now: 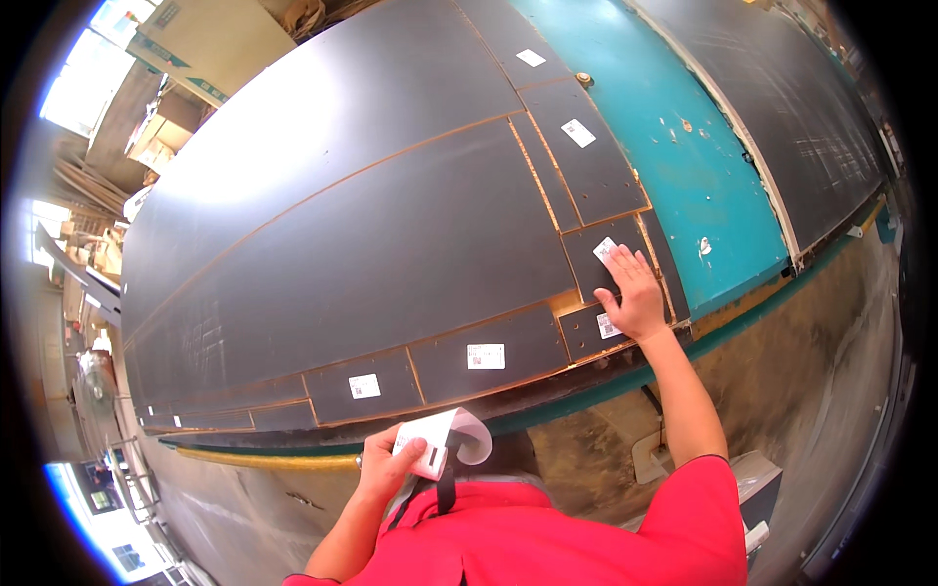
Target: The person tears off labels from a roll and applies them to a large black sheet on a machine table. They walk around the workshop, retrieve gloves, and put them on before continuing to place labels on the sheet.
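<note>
My left hand [385, 467] grips a strip of white printed labels [436, 430] in front of my body, its free end curling over to the right. With fingers stretched out, my right hand [635, 295] lies over a small dark grey panel [580, 256] near the right end of the cut board. Its fingertips touch a white label [603, 248], partly hidden under them. Just below that hand, another label [609, 325] sits on a neighbouring small panel. More labels, one on a front panel [486, 356] and one farther back [577, 133], are stuck on other cut pieces.
A large dark grey board [381, 215], cut into pieces by brown grooves, covers most of the table. A teal table strip [684, 166] separates it from another dark board [782, 107] at right. Cardboard boxes [210, 44] stand at the far left.
</note>
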A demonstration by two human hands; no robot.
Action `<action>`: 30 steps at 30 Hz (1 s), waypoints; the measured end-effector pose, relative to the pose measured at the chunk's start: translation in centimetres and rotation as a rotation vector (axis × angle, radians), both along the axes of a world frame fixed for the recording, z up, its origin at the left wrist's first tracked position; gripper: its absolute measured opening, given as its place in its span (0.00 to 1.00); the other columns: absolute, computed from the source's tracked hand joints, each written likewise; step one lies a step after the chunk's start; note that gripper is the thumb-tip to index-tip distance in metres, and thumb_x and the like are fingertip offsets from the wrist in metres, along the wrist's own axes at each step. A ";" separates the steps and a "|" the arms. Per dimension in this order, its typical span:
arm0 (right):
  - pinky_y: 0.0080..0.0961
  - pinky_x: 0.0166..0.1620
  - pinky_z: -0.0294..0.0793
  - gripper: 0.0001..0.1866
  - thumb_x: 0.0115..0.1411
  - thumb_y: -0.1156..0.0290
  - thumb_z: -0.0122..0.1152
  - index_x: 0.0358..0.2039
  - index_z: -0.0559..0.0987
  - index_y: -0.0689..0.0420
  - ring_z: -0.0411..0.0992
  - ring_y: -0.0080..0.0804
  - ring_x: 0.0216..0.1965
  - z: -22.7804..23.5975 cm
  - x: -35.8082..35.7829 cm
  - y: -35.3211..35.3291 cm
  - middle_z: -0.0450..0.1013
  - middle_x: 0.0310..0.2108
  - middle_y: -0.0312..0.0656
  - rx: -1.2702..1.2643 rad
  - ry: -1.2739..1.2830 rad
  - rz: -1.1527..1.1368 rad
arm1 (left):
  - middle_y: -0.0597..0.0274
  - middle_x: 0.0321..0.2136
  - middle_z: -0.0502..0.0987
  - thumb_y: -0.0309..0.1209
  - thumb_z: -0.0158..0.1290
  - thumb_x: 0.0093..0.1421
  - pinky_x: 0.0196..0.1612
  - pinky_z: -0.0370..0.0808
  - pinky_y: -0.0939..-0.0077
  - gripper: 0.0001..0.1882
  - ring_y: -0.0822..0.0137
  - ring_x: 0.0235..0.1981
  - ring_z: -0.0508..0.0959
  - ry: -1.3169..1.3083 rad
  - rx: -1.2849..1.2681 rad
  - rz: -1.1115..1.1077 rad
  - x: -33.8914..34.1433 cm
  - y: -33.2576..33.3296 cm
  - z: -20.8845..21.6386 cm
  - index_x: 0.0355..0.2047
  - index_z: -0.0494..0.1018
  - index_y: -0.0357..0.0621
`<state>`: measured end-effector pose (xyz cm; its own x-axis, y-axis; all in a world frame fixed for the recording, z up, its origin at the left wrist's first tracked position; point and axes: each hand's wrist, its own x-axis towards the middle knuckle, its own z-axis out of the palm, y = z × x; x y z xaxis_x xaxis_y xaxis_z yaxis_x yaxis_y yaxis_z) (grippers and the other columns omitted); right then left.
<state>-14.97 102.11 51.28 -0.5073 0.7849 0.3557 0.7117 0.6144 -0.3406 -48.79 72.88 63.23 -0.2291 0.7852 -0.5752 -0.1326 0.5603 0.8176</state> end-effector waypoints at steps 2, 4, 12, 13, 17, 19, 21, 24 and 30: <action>0.39 0.67 0.50 0.36 0.55 0.55 0.60 0.60 0.64 0.61 0.53 0.45 0.66 0.7 -2.0 -0.6 0.58 0.63 0.50 -0.135 -0.072 -0.009 | 0.64 0.30 0.79 0.33 0.58 0.58 0.36 0.72 0.80 0.14 0.77 0.30 0.75 -0.027 -0.019 0.064 0.0 -0.1 -0.7 0.38 0.77 0.33; 0.39 0.67 0.49 0.36 0.55 0.57 0.61 0.61 0.63 0.61 0.52 0.45 0.67 0.8 -2.0 -0.8 0.57 0.64 0.49 -0.132 -0.120 -0.011 | 0.63 0.31 0.79 0.32 0.54 0.60 0.38 0.72 0.79 0.13 0.75 0.32 0.76 0.023 0.002 0.083 0.2 0.5 -1.0 0.38 0.77 0.33; 0.34 0.65 0.55 0.29 0.56 0.69 0.60 0.58 0.68 0.63 0.55 0.45 0.65 0.1 -2.6 -3.3 0.59 0.63 0.51 -0.166 -0.073 -0.091 | 0.60 0.41 0.76 0.31 0.51 0.58 0.42 0.73 0.75 0.22 0.71 0.38 0.76 -0.438 0.230 0.204 -2.4 0.2 1.2 0.52 0.66 0.37; 0.35 0.64 0.57 0.27 0.56 0.70 0.60 0.56 0.69 0.63 0.57 0.46 0.64 0.0 -3.1 -3.8 0.61 0.61 0.51 -0.187 -0.043 -0.110 | 0.59 0.42 0.76 0.31 0.52 0.57 0.42 0.73 0.75 0.23 0.70 0.39 0.77 -0.450 0.257 0.180 -2.9 -0.2 1.2 0.53 0.65 0.37; 0.38 0.59 0.64 0.23 0.54 0.70 0.64 0.50 0.74 0.63 0.66 0.48 0.57 8.3 -13.5 -11.5 0.69 0.55 0.50 -0.347 0.449 0.174 | 0.59 0.46 0.75 0.29 0.57 0.55 0.50 0.72 0.69 0.28 0.68 0.47 0.76 -0.378 0.284 0.123 -4.9 -2.0 1.5 0.56 0.63 0.39; 0.39 0.57 0.66 0.21 0.52 0.67 0.67 0.46 0.76 0.62 0.68 0.48 0.54 12.2 -18.6 -15.8 0.71 0.51 0.48 -0.335 0.526 0.445 | 0.59 0.46 0.75 0.27 0.57 0.55 0.51 0.72 0.70 0.29 0.68 0.48 0.75 -0.396 0.293 0.136 -6.2 -2.9 2.2 0.56 0.62 0.38; 0.38 0.54 0.68 0.21 0.48 0.66 0.70 0.42 0.78 0.59 0.69 0.45 0.53 15.1 -22.9 -19.2 0.73 0.48 0.45 -0.308 0.438 0.676 | 0.59 0.47 0.74 0.27 0.57 0.56 0.51 0.72 0.71 0.28 0.68 0.48 0.76 -0.365 0.326 0.132 -7.6 -4.0 2.7 0.56 0.62 0.38; 0.35 0.46 0.71 0.15 0.44 0.72 0.70 0.35 0.80 0.57 0.73 0.43 0.46 15.6 -28.3 -22.6 0.77 0.41 0.42 -0.249 0.360 0.759 | 0.60 0.47 0.74 0.25 0.59 0.56 0.51 0.73 0.72 0.27 0.70 0.48 0.74 -0.351 0.411 0.165 -10.0 -6.2 2.8 0.55 0.63 0.37; 0.32 0.40 0.71 0.08 0.42 0.77 0.68 0.26 0.80 0.54 0.76 0.36 0.35 16.0 -37.2 -27.1 0.79 0.32 0.37 -0.335 0.385 0.738 | 0.60 0.41 0.76 0.28 0.63 0.55 0.46 0.75 0.78 0.26 0.73 0.42 0.76 -0.450 0.339 0.269 -17.9 -12.4 2.3 0.51 0.65 0.34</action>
<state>-52.19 75.00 67.32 -0.8169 0.3992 0.4163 -0.0255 0.6961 -0.7175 -66.72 60.50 65.49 -0.2373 0.8894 -0.3907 -0.6062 0.1787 0.7750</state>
